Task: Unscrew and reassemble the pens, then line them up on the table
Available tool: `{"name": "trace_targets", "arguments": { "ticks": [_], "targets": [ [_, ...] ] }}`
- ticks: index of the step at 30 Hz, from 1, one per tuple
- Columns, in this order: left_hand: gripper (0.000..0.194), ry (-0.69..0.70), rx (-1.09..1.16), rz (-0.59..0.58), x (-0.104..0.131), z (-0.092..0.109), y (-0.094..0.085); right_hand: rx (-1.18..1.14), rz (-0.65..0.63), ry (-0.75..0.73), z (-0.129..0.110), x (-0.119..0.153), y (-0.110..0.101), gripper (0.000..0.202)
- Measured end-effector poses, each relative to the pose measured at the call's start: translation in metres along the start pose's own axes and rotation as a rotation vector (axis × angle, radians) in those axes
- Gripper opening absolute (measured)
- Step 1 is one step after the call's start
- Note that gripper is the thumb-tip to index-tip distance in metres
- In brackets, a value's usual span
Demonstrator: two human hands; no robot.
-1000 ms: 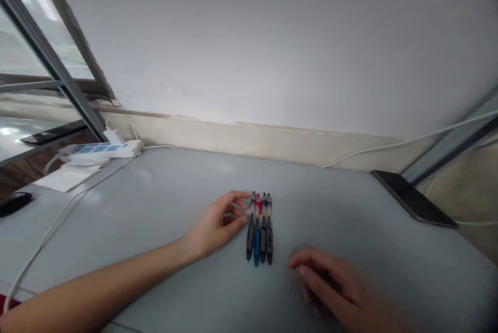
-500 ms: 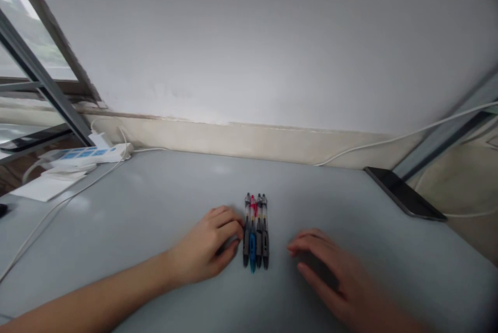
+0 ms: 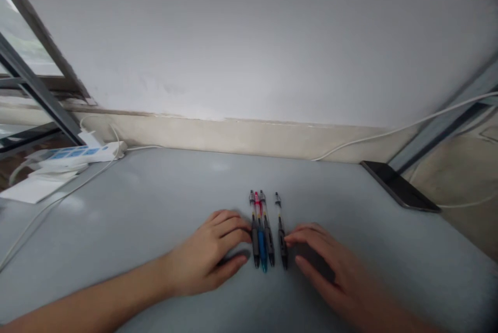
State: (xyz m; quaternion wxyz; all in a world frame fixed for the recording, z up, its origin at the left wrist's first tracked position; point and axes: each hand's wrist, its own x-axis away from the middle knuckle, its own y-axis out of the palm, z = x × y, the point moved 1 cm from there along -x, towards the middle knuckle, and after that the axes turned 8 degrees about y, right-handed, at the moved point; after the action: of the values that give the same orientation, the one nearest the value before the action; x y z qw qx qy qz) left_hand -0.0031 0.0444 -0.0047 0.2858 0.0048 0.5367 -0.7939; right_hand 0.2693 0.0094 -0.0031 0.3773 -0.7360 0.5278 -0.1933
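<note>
Several pens lie lengthwise on the grey table (image 3: pixel 175 182). Three sit close together: a dark-gripped pen (image 3: pixel 255 239), a blue-gripped pen with a red top (image 3: pixel 262 247) and another dark-gripped pen (image 3: pixel 268 239). A separate dark-gripped pen (image 3: pixel 282 242) lies a small gap to their right. My left hand (image 3: pixel 220 250) rests with fingertips against the left side of the group, fingers curved and thumb apart, holding nothing. My right hand (image 3: pixel 324 260) has its fingertips at the right side of the separate pen, thumb apart, not grasping it.
A white power strip (image 3: pixel 112 151) with cables and white papers (image 3: pixel 39 188) is at the left back. A dark phone-like device (image 3: pixel 400 188) lies at the right edge. A white cable (image 3: pixel 361 140) runs along the wall.
The rightmost pen now lies apart from the other three, which are slightly fanned. Both hands appear nearer each other, with my right fingertips now at the separate pen. The view has shifted slightly.
</note>
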Motion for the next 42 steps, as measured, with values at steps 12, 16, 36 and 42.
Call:
{"name": "trace_targets", "arguments": {
  "ticks": [12, 16, 36, 42],
  "targets": [
    [0.038, 0.010, -0.052, -0.121, 0.003, 0.003, 0.001, -0.001, 0.017, 0.009, 0.001, 0.000, 0.002, 0.023],
    [0.040, 0.026, -0.063, -0.125, 0.005, 0.005, 0.000, -0.001, 0.028, -0.008, -0.001, -0.003, 0.001, 0.023],
    [0.075, 0.109, -0.099, -0.255, 0.008, 0.028, 0.004, 0.096, 0.013, -0.041, -0.007, 0.002, 0.004, 0.035],
    [0.074, 0.116, -0.054, -0.237, 0.007, 0.027, 0.005, 0.101, -0.001, -0.049, -0.004, 0.005, 0.007, 0.035]
  ]
}}
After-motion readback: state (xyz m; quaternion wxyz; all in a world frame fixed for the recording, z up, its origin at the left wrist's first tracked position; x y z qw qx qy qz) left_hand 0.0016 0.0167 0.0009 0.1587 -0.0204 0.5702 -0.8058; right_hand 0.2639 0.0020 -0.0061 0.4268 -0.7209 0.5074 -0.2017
